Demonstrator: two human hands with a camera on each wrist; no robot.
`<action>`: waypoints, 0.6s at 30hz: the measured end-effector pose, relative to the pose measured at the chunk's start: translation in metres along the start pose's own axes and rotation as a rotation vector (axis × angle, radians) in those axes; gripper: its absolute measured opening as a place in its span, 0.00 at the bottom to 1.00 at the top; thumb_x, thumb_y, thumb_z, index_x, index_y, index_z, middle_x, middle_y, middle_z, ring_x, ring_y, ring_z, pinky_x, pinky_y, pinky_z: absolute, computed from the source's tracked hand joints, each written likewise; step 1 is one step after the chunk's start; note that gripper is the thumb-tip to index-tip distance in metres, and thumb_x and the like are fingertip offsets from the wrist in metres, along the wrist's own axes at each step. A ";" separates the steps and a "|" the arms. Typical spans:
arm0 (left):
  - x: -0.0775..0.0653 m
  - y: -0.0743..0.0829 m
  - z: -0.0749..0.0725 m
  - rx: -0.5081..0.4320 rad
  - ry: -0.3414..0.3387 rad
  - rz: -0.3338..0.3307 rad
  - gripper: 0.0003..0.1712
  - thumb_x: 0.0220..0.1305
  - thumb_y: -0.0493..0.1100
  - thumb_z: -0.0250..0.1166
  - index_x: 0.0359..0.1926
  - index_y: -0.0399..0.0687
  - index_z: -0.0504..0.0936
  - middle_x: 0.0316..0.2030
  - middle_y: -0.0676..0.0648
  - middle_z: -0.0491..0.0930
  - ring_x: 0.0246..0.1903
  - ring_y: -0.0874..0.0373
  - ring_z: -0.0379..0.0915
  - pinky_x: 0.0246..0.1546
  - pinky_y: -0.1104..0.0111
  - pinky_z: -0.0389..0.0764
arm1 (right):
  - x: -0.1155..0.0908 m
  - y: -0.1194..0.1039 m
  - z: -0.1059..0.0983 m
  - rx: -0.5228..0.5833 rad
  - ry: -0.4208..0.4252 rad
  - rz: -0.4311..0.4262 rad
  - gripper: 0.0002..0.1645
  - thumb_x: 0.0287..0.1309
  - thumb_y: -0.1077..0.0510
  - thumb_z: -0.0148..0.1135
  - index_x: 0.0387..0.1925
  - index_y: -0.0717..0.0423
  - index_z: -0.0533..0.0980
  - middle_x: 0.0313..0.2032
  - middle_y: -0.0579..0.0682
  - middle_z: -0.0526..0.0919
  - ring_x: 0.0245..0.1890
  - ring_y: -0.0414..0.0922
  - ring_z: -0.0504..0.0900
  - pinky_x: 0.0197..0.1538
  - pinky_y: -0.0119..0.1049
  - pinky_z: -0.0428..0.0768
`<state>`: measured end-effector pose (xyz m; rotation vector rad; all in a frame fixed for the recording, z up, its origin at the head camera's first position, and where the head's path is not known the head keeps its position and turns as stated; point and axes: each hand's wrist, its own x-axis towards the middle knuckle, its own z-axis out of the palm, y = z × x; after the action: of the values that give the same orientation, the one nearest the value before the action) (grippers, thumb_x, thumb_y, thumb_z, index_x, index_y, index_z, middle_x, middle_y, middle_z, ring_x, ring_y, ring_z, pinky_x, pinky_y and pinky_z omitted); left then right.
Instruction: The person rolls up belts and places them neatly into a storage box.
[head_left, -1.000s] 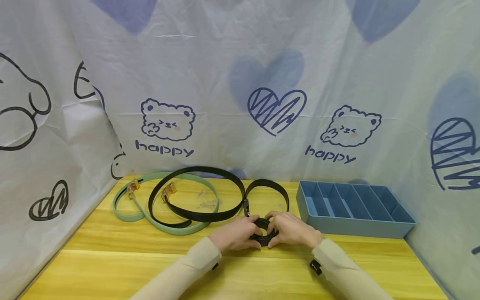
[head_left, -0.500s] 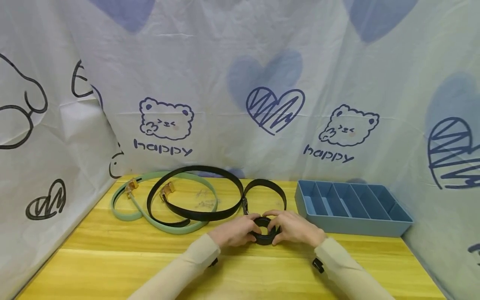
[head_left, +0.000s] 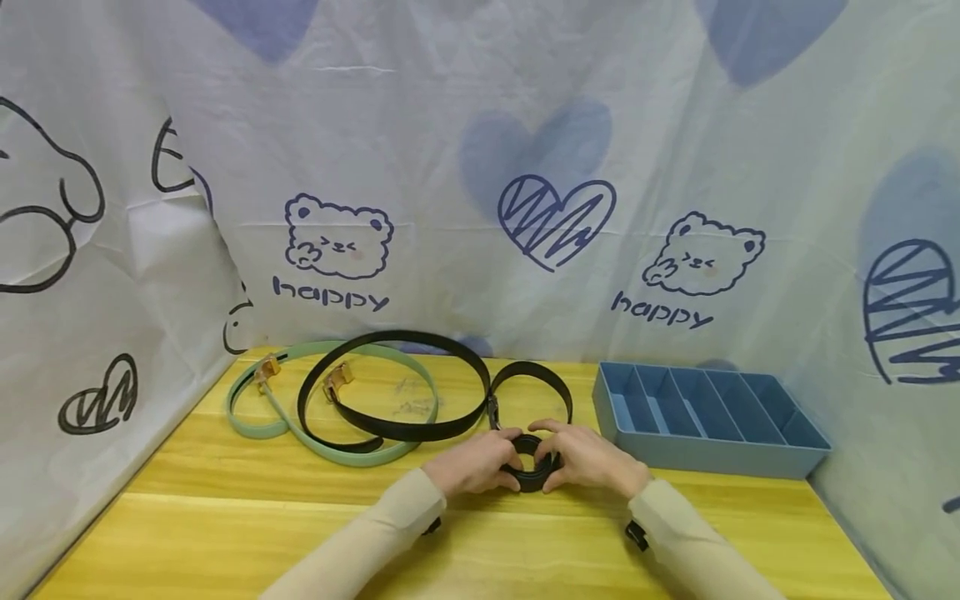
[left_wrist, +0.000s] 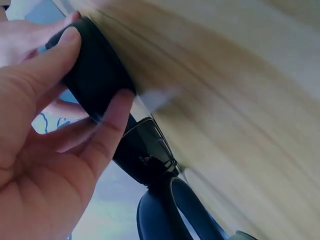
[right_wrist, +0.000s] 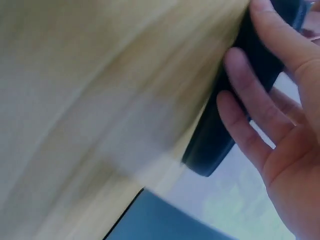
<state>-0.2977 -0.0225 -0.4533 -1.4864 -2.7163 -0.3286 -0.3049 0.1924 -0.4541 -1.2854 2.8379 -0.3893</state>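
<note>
In the head view a black belt, partly wound into a tight coil [head_left: 531, 482], stands on its edge on the table. My left hand [head_left: 471, 464] grips the coil's left side, with the thumb on the outer strap in the left wrist view. From the other side my right hand [head_left: 592, 458] holds the coil, fingers curled against the strap. The unwound part of the belt [head_left: 534, 367] arcs behind the hands. Its glossy black buckle [left_wrist: 147, 150] sits just beyond my left fingers. Parts of the coil are hidden by the fingers.
Left of the hands lies a larger black belt [head_left: 420, 432] with a gold buckle [head_left: 339, 379], overlapping a light green belt [head_left: 360, 457]. A blue-grey divided box [head_left: 720, 454] stands to the right. Patterned cloth [head_left: 442, 250] hangs behind the wooden table [head_left: 510, 550].
The right side of the loose loop has drawn slightly inward, and my right fingers have shifted a little on the coil. Both hands stay around it in the same place.
</note>
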 end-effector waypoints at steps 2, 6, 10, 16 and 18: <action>-0.001 0.001 0.001 -0.007 -0.012 0.001 0.10 0.54 0.51 0.65 0.37 0.57 0.84 0.46 0.51 0.77 0.54 0.55 0.66 0.48 0.69 0.70 | -0.001 -0.002 0.001 0.007 0.003 0.009 0.16 0.37 0.39 0.71 0.31 0.37 0.80 0.61 0.51 0.65 0.45 0.45 0.76 0.45 0.43 0.74; -0.003 0.004 0.005 -0.001 -0.018 -0.007 0.14 0.56 0.53 0.63 0.43 0.58 0.82 0.53 0.44 0.70 0.50 0.55 0.69 0.46 0.68 0.72 | -0.001 -0.007 0.006 0.005 0.025 0.015 0.17 0.37 0.36 0.69 0.29 0.37 0.79 0.61 0.48 0.63 0.34 0.38 0.78 0.40 0.38 0.75; -0.002 0.006 0.007 0.018 0.009 -0.019 0.13 0.56 0.54 0.62 0.41 0.60 0.83 0.49 0.45 0.72 0.45 0.56 0.71 0.44 0.68 0.73 | -0.001 -0.010 0.007 0.011 0.045 0.000 0.17 0.39 0.38 0.69 0.33 0.38 0.79 0.60 0.47 0.64 0.36 0.39 0.77 0.40 0.36 0.75; -0.002 0.005 0.004 0.009 -0.003 -0.032 0.13 0.56 0.52 0.63 0.42 0.58 0.83 0.50 0.44 0.73 0.49 0.54 0.70 0.46 0.68 0.72 | -0.001 -0.004 0.001 0.025 -0.002 0.034 0.18 0.38 0.42 0.71 0.35 0.39 0.80 0.60 0.50 0.66 0.50 0.45 0.74 0.48 0.41 0.73; -0.002 0.004 0.003 0.009 -0.010 -0.019 0.13 0.56 0.51 0.63 0.42 0.57 0.84 0.49 0.45 0.73 0.48 0.55 0.69 0.45 0.69 0.72 | -0.001 -0.003 -0.002 0.016 -0.014 0.037 0.18 0.38 0.42 0.72 0.35 0.40 0.80 0.58 0.50 0.68 0.49 0.45 0.74 0.48 0.42 0.73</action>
<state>-0.2925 -0.0216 -0.4556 -1.4642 -2.7378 -0.3097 -0.3024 0.1919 -0.4522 -1.2255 2.8370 -0.4001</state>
